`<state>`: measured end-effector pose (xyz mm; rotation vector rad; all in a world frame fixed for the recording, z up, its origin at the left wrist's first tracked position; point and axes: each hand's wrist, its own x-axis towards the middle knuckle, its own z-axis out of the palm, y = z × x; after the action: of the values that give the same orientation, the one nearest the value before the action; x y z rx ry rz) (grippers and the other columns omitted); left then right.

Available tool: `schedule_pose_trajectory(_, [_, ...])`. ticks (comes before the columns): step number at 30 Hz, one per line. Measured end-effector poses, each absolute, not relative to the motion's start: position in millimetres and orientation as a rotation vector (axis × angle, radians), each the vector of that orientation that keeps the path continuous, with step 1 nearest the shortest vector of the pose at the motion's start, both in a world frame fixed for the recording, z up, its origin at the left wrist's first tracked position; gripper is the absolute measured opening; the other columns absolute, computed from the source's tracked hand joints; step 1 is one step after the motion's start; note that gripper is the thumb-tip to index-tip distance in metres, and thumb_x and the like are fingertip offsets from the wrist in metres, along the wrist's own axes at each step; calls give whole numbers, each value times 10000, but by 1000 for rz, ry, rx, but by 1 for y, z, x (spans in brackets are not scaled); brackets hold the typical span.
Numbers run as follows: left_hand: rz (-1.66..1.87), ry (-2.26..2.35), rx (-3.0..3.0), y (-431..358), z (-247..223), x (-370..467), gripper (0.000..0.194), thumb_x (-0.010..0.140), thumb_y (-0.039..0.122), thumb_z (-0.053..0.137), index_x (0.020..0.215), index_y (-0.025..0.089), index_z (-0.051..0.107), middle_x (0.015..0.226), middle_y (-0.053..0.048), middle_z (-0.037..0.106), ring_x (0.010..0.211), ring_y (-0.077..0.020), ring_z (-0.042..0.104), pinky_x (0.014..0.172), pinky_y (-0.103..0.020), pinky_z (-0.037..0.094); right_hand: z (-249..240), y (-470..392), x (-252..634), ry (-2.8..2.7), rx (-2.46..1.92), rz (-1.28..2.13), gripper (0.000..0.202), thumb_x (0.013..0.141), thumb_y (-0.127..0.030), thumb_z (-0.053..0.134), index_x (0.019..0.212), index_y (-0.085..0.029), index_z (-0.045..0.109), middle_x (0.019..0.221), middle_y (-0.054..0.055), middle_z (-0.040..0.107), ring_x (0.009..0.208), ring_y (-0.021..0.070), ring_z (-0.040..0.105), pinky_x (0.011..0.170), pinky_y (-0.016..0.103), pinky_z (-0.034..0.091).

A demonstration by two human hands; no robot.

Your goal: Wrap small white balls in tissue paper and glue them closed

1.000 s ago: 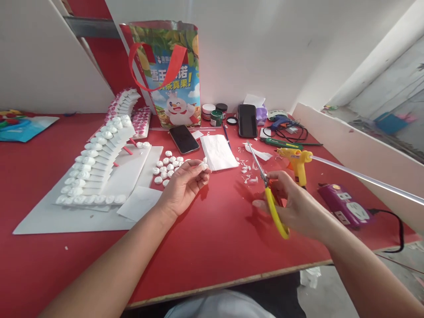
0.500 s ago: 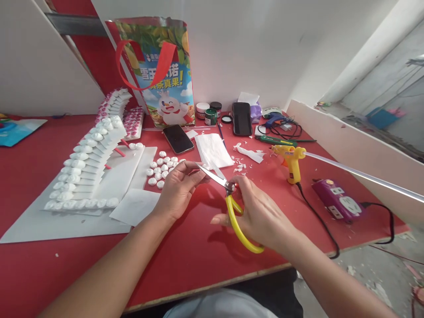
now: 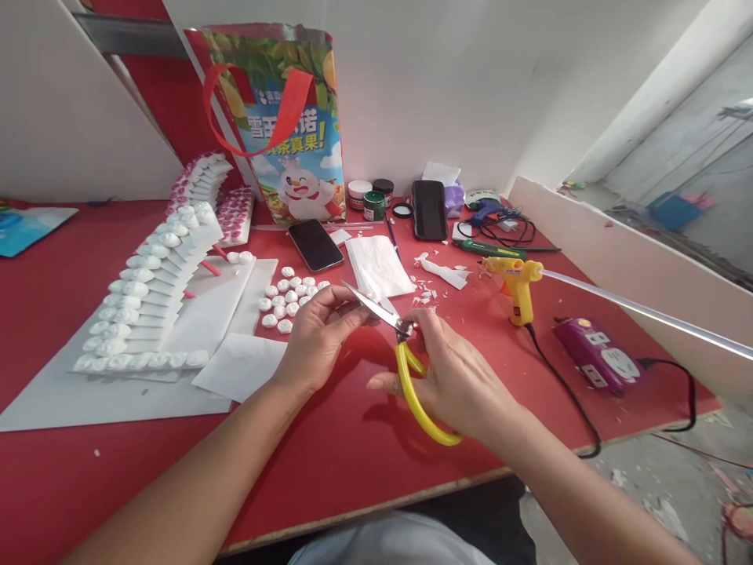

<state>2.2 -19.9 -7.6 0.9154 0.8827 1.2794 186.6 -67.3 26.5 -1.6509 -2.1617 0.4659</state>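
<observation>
In the middle of the view, my right hand [image 3: 462,377] holds a pair of scissors [image 3: 419,400] with yellow handles. The metal blades point up and to the left, slightly parted, across the fingertips of my left hand [image 3: 321,333]. That hand is pinched closed; a tiny white bit shows at its fingertips, too small and covered to name. Small white swirled pieces [image 3: 286,297] lie in a cluster just behind my left hand. Beyond the blades rests a stack of white tissue [image 3: 380,265], with white scraps [image 3: 424,294] scattered at its right.
A curved white structure [image 3: 158,290] edged with white swirls stands on boards at left. A yellow glue gun [image 3: 521,286] and purple power socket [image 3: 597,357] are at right, cords trailing. Behind are a phone [image 3: 316,245], paint jars [image 3: 373,205] and a printed bag [image 3: 294,133].
The scissor blades have shifted slightly left across my left fingertips and stand a little closer together. My right hand has moved slightly left with the handles. The objects on the table keep their places.
</observation>
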Motion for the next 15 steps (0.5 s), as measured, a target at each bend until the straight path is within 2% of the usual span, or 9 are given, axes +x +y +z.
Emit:
schedule_pose_trajectory(8, [1305, 892, 923, -19, -10, 1, 240, 723, 271, 867, 856, 174, 692, 815, -8, 751, 763, -153, 712, 833, -317, 581, 29, -68, 184, -2140, -1717, 488, 530, 852, -700, 620, 1044, -218, 511, 743, 24, 625, 563, 181, 540, 559, 269, 386])
schedule_pose_trajectory(15, [1325, 871, 928, -19, -13, 0, 183, 752, 210, 845, 863, 173, 704, 798, 4, 751, 735, -140, 719, 803, -296, 583, 26, -70, 184, -2137, -1729, 510, 485, 881, -663, 618, 1039, -214, 526, 726, 13, 599, 539, 164, 499, 543, 260, 360])
